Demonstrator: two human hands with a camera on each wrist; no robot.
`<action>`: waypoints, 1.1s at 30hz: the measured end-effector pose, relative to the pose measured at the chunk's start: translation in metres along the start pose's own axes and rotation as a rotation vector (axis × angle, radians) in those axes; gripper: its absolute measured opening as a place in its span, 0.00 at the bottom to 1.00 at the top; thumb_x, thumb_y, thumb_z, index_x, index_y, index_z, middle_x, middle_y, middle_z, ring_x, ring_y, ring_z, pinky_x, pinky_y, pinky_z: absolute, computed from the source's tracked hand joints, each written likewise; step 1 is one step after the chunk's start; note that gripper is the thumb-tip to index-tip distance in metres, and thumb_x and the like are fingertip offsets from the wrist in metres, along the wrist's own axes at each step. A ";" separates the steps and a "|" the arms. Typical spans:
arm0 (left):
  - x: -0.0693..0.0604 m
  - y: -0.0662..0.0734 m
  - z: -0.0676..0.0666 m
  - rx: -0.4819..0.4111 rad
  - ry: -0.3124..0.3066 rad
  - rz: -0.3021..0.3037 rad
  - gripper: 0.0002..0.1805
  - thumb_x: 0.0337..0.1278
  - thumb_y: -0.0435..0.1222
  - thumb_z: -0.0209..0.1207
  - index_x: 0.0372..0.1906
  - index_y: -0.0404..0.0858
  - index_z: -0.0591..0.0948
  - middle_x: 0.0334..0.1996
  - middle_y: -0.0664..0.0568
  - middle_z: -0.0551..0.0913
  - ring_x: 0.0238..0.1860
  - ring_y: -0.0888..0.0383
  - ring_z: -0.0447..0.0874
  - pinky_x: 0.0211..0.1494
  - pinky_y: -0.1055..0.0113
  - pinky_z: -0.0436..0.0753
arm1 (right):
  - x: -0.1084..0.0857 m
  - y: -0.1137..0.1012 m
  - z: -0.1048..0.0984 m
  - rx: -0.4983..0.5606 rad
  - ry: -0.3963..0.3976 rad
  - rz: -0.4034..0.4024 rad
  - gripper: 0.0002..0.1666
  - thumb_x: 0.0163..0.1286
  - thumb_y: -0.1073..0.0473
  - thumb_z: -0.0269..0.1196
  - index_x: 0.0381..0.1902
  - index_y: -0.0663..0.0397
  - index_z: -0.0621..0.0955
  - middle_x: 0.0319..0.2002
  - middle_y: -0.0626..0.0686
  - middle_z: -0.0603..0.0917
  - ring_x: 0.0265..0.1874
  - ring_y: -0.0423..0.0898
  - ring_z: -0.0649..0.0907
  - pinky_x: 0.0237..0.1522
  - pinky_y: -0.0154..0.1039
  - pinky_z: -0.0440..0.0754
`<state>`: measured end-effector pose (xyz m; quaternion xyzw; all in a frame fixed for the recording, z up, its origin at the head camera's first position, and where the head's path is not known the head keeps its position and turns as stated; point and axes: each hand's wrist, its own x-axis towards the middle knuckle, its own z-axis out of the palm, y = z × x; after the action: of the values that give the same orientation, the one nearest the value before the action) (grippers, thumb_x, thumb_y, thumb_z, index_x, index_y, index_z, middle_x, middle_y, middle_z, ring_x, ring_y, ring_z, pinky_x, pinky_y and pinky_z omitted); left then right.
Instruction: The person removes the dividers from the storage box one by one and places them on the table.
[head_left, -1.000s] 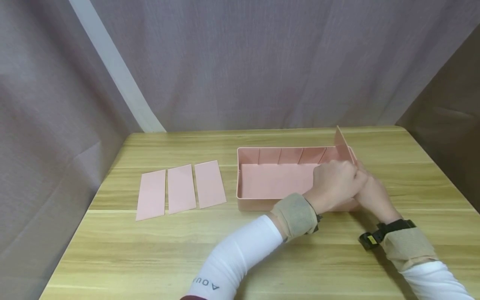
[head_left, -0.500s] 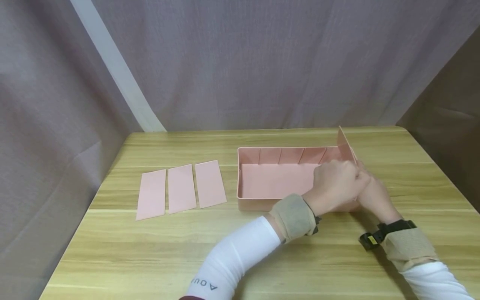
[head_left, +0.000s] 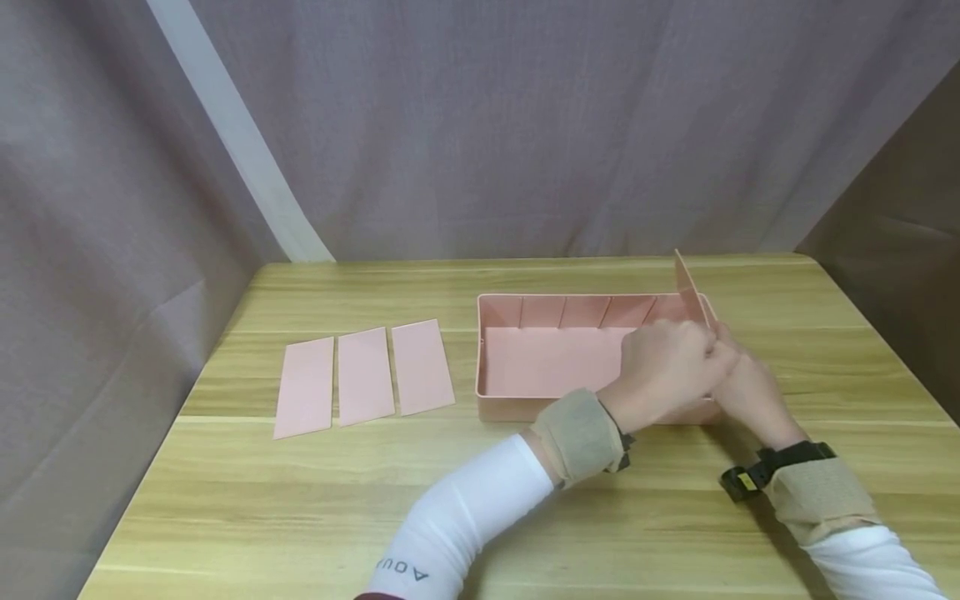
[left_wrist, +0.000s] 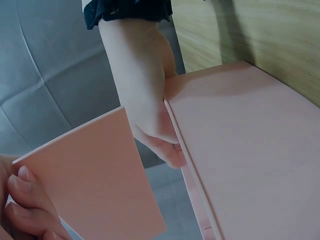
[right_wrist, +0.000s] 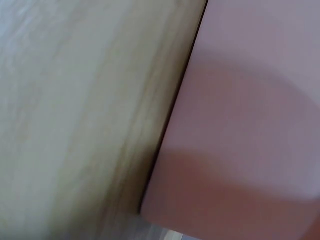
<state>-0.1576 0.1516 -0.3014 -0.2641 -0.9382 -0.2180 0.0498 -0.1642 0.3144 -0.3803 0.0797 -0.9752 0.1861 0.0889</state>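
A long pink open-topped box (head_left: 555,362) with grooves on its inner walls lies right of the table's middle. My left hand (head_left: 663,362) pinches a thin pink divider panel (head_left: 692,292), tilted upright above the box's right end. In the left wrist view, curled fingertips (left_wrist: 25,185) lie on one edge of this divider panel (left_wrist: 95,175). My right hand (head_left: 753,392) grips the box by its right end; the left wrist view has that hand against the rim of the box (left_wrist: 240,135). Most right fingers are hidden. The right wrist view holds only the box's outer wall (right_wrist: 240,135) and wood.
Three flat pink divider panels (head_left: 303,387), (head_left: 365,377), (head_left: 422,367) lie side by side left of the box. Everything stands on a wooden table (head_left: 300,517), with a grey curtain (head_left: 487,125) behind its far edge.
The left hand and its divider panel shift slightly right, then slightly back left over the box's right end. The right hand and the box stay nearly still; the head view drifts a little.
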 end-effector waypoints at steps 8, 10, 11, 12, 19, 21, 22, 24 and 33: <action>-0.002 -0.002 -0.004 -0.012 -0.003 -0.009 0.22 0.57 0.47 0.43 0.08 0.49 0.62 0.08 0.61 0.58 0.13 0.68 0.59 0.13 0.73 0.63 | 0.000 0.000 -0.001 0.066 -0.034 0.075 0.32 0.61 0.64 0.48 0.61 0.70 0.54 0.43 0.76 0.73 0.33 0.67 0.75 0.27 0.57 0.70; -0.003 -0.002 -0.004 -0.013 -0.002 -0.008 0.22 0.57 0.47 0.42 0.08 0.49 0.62 0.08 0.62 0.59 0.13 0.68 0.60 0.13 0.74 0.63 | 0.000 0.000 -0.001 0.054 -0.010 0.046 0.30 0.59 0.66 0.50 0.58 0.71 0.56 0.37 0.75 0.74 0.27 0.63 0.76 0.24 0.55 0.70; -0.004 -0.002 -0.004 -0.014 -0.002 -0.006 0.22 0.57 0.47 0.42 0.08 0.49 0.63 0.08 0.62 0.59 0.13 0.68 0.60 0.13 0.74 0.63 | 0.000 0.000 0.000 0.043 0.003 0.027 0.30 0.58 0.67 0.50 0.57 0.73 0.57 0.35 0.74 0.74 0.25 0.62 0.76 0.22 0.54 0.70; -0.004 -0.001 -0.004 -0.015 0.000 -0.004 0.22 0.57 0.47 0.42 0.08 0.50 0.63 0.08 0.62 0.59 0.13 0.68 0.60 0.13 0.74 0.63 | 0.000 0.000 0.000 0.030 0.016 0.008 0.31 0.55 0.69 0.51 0.57 0.74 0.57 0.36 0.75 0.74 0.24 0.61 0.76 0.21 0.53 0.70; -0.007 0.000 -0.006 -0.020 -0.001 -0.002 0.21 0.55 0.46 0.42 0.08 0.50 0.63 0.08 0.62 0.60 0.14 0.69 0.61 0.14 0.74 0.64 | -0.002 0.001 0.002 -0.060 0.080 -0.086 0.37 0.43 0.74 0.52 0.56 0.81 0.59 0.46 0.76 0.69 0.30 0.67 0.76 0.28 0.57 0.72; -0.008 0.000 -0.007 -0.026 0.005 0.002 0.21 0.55 0.46 0.43 0.08 0.49 0.63 0.08 0.62 0.58 0.13 0.69 0.60 0.13 0.74 0.64 | -0.003 0.001 0.002 -0.060 0.083 -0.091 0.37 0.43 0.74 0.52 0.55 0.79 0.60 0.45 0.76 0.70 0.29 0.66 0.76 0.28 0.57 0.73; -0.008 0.000 -0.007 -0.030 0.007 0.003 0.21 0.55 0.46 0.43 0.08 0.49 0.63 0.08 0.62 0.58 0.13 0.69 0.60 0.14 0.74 0.64 | -0.003 0.001 0.002 -0.052 0.077 -0.084 0.36 0.44 0.74 0.52 0.56 0.79 0.59 0.44 0.76 0.71 0.30 0.66 0.76 0.28 0.57 0.72; -0.010 0.000 -0.008 -0.035 0.012 0.009 0.21 0.55 0.47 0.43 0.08 0.49 0.62 0.08 0.61 0.57 0.13 0.69 0.60 0.13 0.75 0.63 | -0.003 0.001 0.001 -0.037 0.064 -0.071 0.37 0.45 0.73 0.51 0.57 0.78 0.58 0.43 0.76 0.71 0.29 0.66 0.76 0.27 0.56 0.72; -0.014 -0.003 -0.012 -0.044 0.012 0.023 0.20 0.55 0.46 0.43 0.09 0.49 0.63 0.09 0.62 0.58 0.13 0.69 0.59 0.14 0.75 0.63 | -0.004 0.001 0.000 0.018 0.018 -0.018 0.39 0.47 0.72 0.49 0.60 0.79 0.54 0.53 0.77 0.64 0.39 0.70 0.73 0.35 0.61 0.70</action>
<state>-0.1474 0.1379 -0.2944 -0.2746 -0.9298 -0.2396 0.0520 -0.1608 0.3157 -0.3813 0.0875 -0.9719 0.1949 0.0988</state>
